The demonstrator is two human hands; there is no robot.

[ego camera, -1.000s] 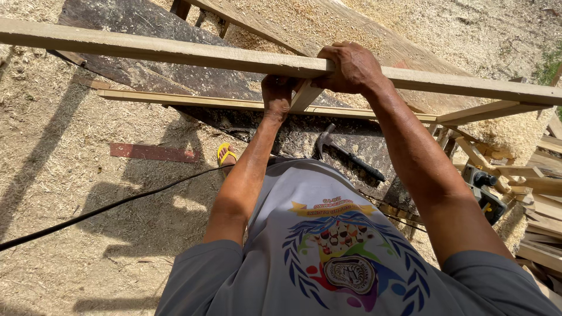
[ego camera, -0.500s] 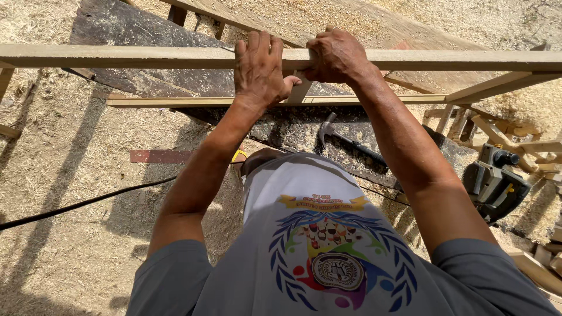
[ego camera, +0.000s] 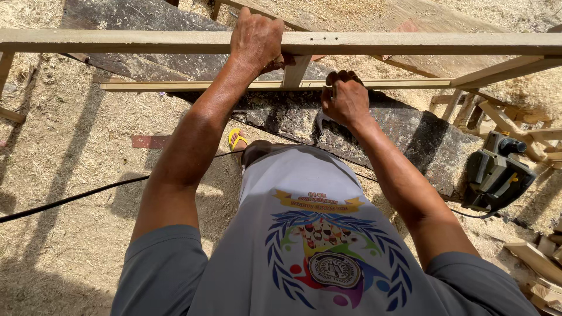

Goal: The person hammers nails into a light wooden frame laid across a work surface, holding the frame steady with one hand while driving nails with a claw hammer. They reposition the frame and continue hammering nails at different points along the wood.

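A pale wooden frame spans the view: a long top rail [ego camera: 410, 43], a thinner lower rail [ego camera: 175, 85] and a short upright [ego camera: 294, 70] joining them. My left hand [ego camera: 256, 40] grips the top rail from above, just left of the upright. Curled into a fist, my right hand [ego camera: 345, 99] hangs lower, at the level of the lower rail and right of the upright. Whether anything sits inside the fist is hidden. A hammer head [ego camera: 321, 124] peeks out beneath that hand, on a dark plank [ego camera: 410, 140].
A dark green and black power planer [ego camera: 497, 172] sits on the sawdust at right. A black cable [ego camera: 70, 199] crosses the ground at left. Near my yellow sandal [ego camera: 236, 138] lies a red strip [ego camera: 149, 141]. Wood offcuts [ego camera: 538, 263] pile up at the lower right.
My right hand has let go of the top rail and dropped to the lower rail. My left hand stays on the top rail.
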